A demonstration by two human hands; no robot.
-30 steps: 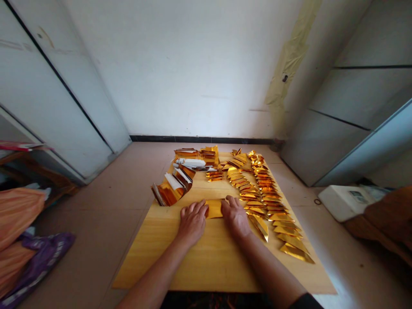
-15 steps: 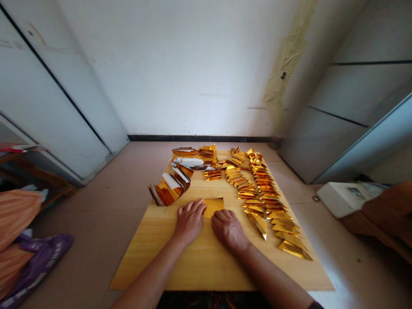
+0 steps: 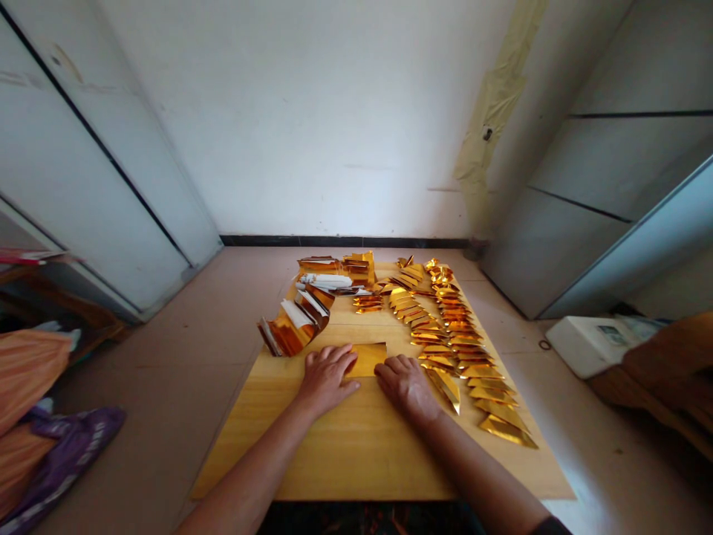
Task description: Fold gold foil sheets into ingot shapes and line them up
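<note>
A sheet of gold foil paper (image 3: 368, 360) lies flat on the wooden board between my two hands. My left hand (image 3: 326, 379) rests over its left edge, fingers laid forward and thumb spread away to the right. At the opposite edge, my right hand (image 3: 408, 386) has its fingers curled together on the paper's lower right corner; its thumb is hidden. Just right of that hand sits a folded gold paper piece (image 3: 445, 390), at the near end of a curved row of similar folded pieces (image 3: 412, 312).
The board (image 3: 328, 461) stands on a tiled floor. A second long row of folded gold pieces (image 3: 465, 334) runs along its right side. Stacks of gold paper (image 3: 290, 331) and a white roll (image 3: 326, 281) lie back left. Bags (image 3: 67, 453) and a white box (image 3: 584, 345) flank the board.
My right hand has slid a little to the right along the paper. My left thumb has spread out from the fingers. The sheet stays in nearly the same place.
</note>
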